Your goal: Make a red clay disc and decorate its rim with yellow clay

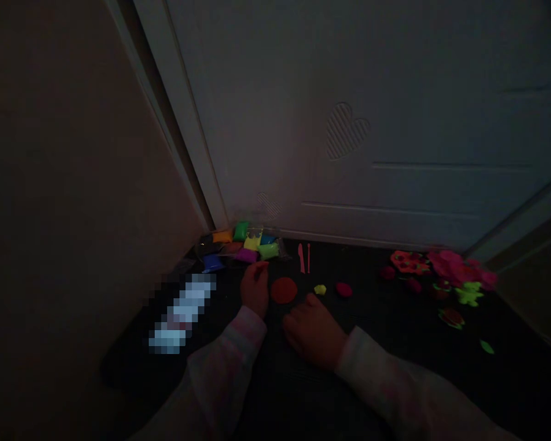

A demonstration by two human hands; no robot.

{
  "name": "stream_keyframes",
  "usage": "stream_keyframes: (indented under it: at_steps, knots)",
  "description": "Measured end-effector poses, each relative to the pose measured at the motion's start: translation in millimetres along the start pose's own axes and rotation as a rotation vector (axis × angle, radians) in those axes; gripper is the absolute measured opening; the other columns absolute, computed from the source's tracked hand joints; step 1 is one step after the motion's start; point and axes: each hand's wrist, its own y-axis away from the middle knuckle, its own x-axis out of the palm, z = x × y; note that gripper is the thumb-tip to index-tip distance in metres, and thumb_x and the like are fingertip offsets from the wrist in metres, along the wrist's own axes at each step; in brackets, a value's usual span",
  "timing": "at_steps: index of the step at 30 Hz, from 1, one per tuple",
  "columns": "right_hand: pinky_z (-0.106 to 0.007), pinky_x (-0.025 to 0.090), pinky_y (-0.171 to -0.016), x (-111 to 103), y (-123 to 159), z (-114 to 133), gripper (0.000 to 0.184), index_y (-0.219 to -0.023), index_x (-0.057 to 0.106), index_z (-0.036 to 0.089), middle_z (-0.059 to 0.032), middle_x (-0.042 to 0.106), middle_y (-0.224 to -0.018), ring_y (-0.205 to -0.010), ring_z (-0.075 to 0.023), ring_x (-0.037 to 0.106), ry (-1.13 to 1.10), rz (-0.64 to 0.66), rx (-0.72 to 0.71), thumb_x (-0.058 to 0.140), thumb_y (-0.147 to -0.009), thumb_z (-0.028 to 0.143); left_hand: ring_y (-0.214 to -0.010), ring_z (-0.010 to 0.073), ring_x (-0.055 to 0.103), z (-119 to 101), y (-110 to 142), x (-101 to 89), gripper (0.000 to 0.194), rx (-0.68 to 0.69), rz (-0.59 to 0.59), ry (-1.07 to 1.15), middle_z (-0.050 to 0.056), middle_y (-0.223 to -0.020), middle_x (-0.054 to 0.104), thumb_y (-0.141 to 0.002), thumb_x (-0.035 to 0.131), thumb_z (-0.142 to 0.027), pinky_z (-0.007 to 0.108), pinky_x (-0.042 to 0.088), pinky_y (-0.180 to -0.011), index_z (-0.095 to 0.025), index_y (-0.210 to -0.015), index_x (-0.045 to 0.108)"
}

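On the dark tabletop, a flat round disc of red-orange clay (283, 290) lies between my hands. Just left of it is my left hand (255, 290), on its side with loosely curved fingers and a gap by the thumb; nothing shows in it. My right hand (314, 331) is lower and to the right of the disc, its fingers folded down onto the table; whatever is under them is hidden. A small yellow clay piece (320, 290) and a dark pink clay lump (344, 290) lie beyond my right hand.
Several packets of coloured clay (247, 255) are piled at the back left. A pink plastic knife (302, 258) and a thin pink stick (309, 258) lie near the door (275, 122). Pink clay flowers (454, 269) and a green leaf shape (487, 347) are at right. A blurred bright rectangle (183, 313) is at left.
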Motion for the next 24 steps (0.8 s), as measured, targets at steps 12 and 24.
stream_keyframes:
  at_steps: [12, 24]
  knots:
    - [-0.032, 0.021, -0.065, -4.2, -2.1, 2.6, 0.015, -0.068, 0.052, 0.017, -0.0016, 0.058, -0.064, -0.062, -0.0136, 0.048, 0.0, 0.009, -0.051, 0.039, -0.076, 0.022, -0.077, 0.0133, 0.05, -1.1, 1.2, 0.7, 0.016, 0.012, 0.005, 0.011, 0.002, -0.079, 0.056, -0.066, 0.045, -0.015, 0.026, 0.039, -0.07, -0.015, -0.077, 0.056]
    - [-0.032, 0.02, -0.064, -2.1, -1.7, 9.1, 0.017, -0.068, 0.051, 0.017, -0.002, 0.057, -0.063, -0.062, -0.0129, 0.047, -0.038, 0.016, -0.094, 0.038, -0.076, 0.022, -0.075, 0.0127, 0.051, -2.1, 1.9, 1.6, 0.016, 0.004, 0.004, 0.017, 0.001, -0.078, 0.056, -0.066, 0.045, -0.015, 0.025, 0.039, -0.069, -0.016, -0.078, 0.057]
